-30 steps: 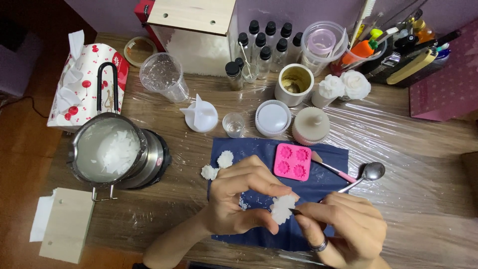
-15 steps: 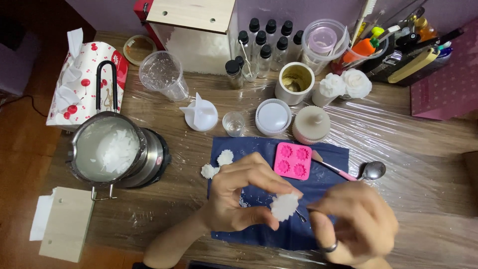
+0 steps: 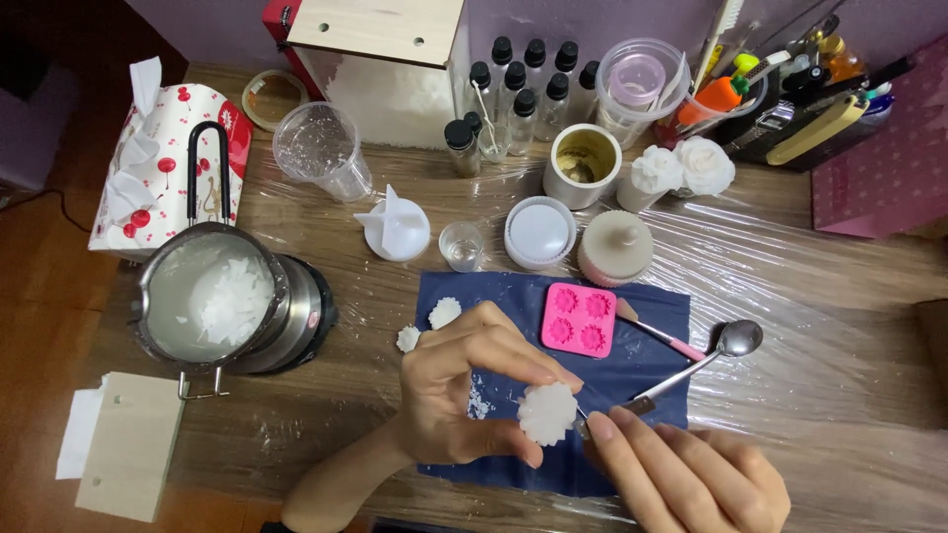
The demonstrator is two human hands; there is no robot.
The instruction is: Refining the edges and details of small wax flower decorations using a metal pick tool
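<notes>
Bare plastic-covered wooden table (image 3: pixel 839 395) lies open rightward, while the pink silicone mould (image 3: pixel 578 319) and steel melting pot (image 3: pixel 212 296) crowd the blue cloth (image 3: pixel 513 296).

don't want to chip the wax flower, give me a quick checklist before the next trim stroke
1. Flower gripped: left hand pinches the white wax flower between thumb and fingers - ok.
2. Tool on target: right hand holds a small metal blade at the flower's edge - ok.
3. Blade clear of left fingertips - cannot tell, too close.
4. Shavings caught: flakes lie on the blue cloth - ok.
5. Finished flowers apart from the hands - ok.
6. Spoon near the right hand, could get knocked - not ok.
</notes>
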